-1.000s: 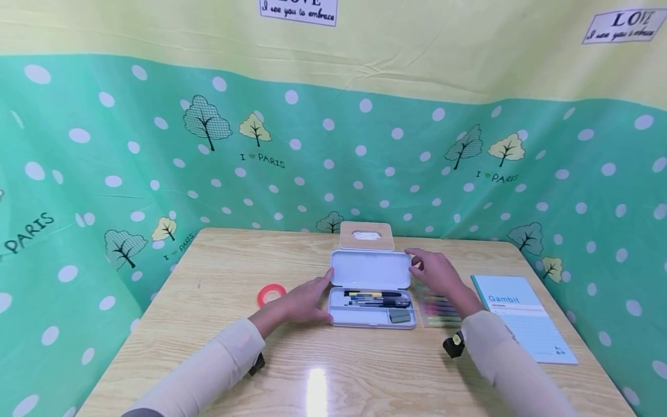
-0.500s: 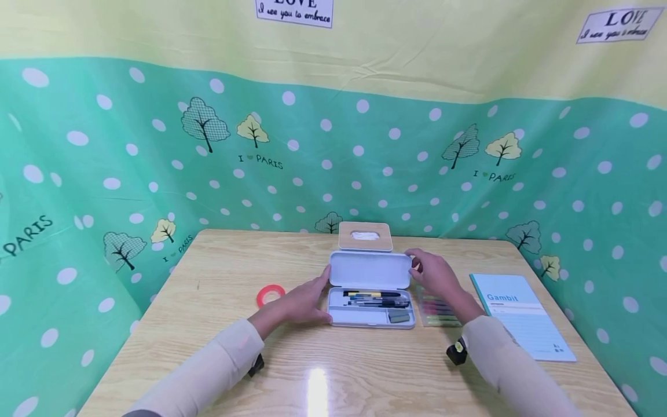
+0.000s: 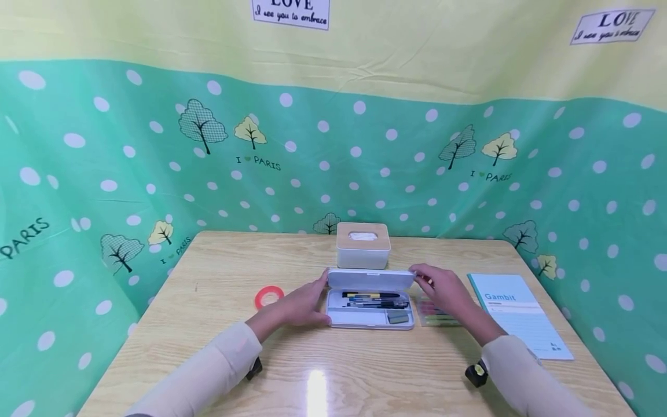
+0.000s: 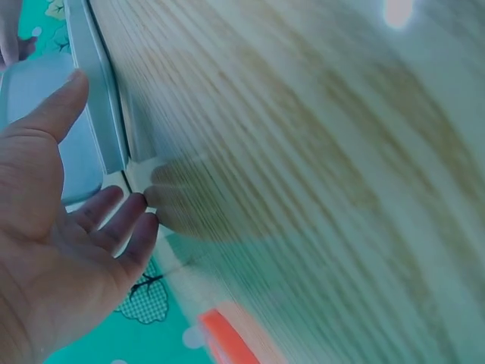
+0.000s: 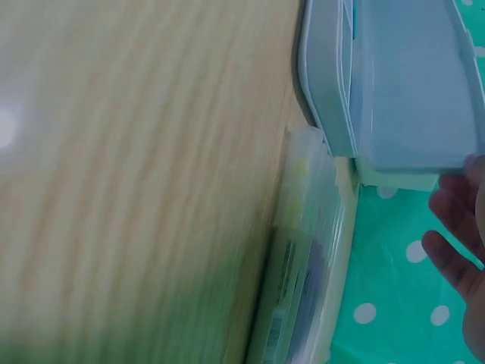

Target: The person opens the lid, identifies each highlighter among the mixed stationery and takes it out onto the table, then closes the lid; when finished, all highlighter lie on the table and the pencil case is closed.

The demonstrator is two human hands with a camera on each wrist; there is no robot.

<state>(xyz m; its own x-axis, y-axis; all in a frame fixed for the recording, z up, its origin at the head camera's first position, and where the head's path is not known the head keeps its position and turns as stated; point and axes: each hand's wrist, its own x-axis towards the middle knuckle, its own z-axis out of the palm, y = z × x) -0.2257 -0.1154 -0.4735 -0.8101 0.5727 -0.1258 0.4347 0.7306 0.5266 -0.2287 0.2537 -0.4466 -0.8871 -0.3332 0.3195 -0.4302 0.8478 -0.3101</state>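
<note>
A white pencil case (image 3: 359, 318) stands on the table with its lid (image 3: 371, 280) raised and tilted forward over it. Several pens (image 3: 375, 302) lie in the back compartment, and a grey eraser (image 3: 398, 316) sits in the front right one. My left hand (image 3: 302, 304) rests against the case's left side, thumb near the front corner and fingers toward the back; in the left wrist view those fingers (image 4: 114, 216) are spread and loosely bent. My right hand (image 3: 443, 286) pinches the lid's right corner, and in the right wrist view its fingertips (image 5: 471, 168) meet the lid's edge.
A tissue box (image 3: 363, 255) with a wooden top stands right behind the case. Red tape (image 3: 269, 297) lies to the left. A clear pack of colored pens (image 3: 436, 315) is by the case's right side, partly under my right arm. Farther right lies a light-blue notebook (image 3: 521, 315).
The lid has swung from nearly upright forward and down, with my right hand moving along at its corner. More of the tissue box now shows. My left hand stays at the case's left side.
</note>
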